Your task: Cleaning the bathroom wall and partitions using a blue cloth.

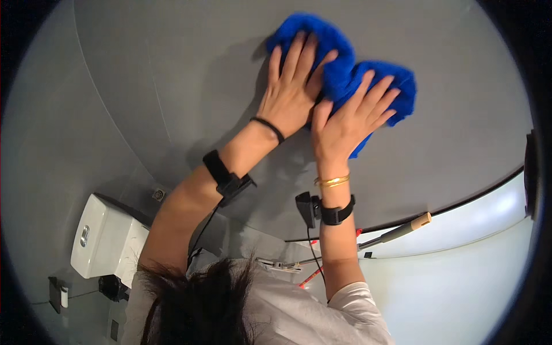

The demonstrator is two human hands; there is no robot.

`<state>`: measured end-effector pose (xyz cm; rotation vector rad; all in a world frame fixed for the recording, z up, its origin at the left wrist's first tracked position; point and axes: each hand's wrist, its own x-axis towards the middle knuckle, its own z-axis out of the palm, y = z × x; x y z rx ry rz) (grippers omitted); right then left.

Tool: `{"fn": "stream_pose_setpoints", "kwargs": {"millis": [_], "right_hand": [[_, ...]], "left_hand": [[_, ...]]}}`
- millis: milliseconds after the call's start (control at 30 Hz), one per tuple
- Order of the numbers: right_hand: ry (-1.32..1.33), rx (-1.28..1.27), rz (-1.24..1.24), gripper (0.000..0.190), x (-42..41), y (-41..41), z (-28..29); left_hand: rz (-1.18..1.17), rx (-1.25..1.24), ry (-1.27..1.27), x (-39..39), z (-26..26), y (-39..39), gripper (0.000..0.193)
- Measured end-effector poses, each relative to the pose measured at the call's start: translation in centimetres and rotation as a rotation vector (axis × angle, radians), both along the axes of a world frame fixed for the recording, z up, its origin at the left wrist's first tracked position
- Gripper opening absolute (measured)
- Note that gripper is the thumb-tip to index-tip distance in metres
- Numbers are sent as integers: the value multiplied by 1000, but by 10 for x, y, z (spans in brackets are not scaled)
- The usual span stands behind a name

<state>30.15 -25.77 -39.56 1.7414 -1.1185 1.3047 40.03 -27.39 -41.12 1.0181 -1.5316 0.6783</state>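
Observation:
A bright blue cloth (340,77), bunched into folds, lies against a smooth grey wall (444,142). My left hand (291,88) presses flat on the cloth's left part, fingers spread. Lower and to the right, my right hand (349,120) pushes on the other part, its fingers fanned and its thumb near the left hand's wrist side. The cloth is between both palms and the wall; its middle bulges up between the hands. A black band circles my left wrist, gold bangles my right. Each forearm carries a black strap with a small device.
A white toilet (99,241) stands at the lower left, with a drain grate (158,194) near it. At the lower right, a long-handled tool (401,230) leans close to my right arm. A white glossy panel (453,280) lies beyond it. Cables hang from both forearm devices.

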Motion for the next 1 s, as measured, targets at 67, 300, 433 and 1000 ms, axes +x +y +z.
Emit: {"fn": "stream_pose_setpoints", "kwargs": {"millis": [67,300,433,1000], "right_hand": [[4,-68,-20,68,3,-8,14],[-115,-127,-75,63,5,-44,-11],[-98,-50,9,65,-30,-54,-82],[276,585,380,59,-51,-35,-223]], "left_hand": [[-63,-68,10,5,27,-5,52],[-38,-83,-6,0,-1,-40,48],[-24,37,-24,-35,-75,-50,44],[143,721,-47,-26,-262,-36,56]]}}
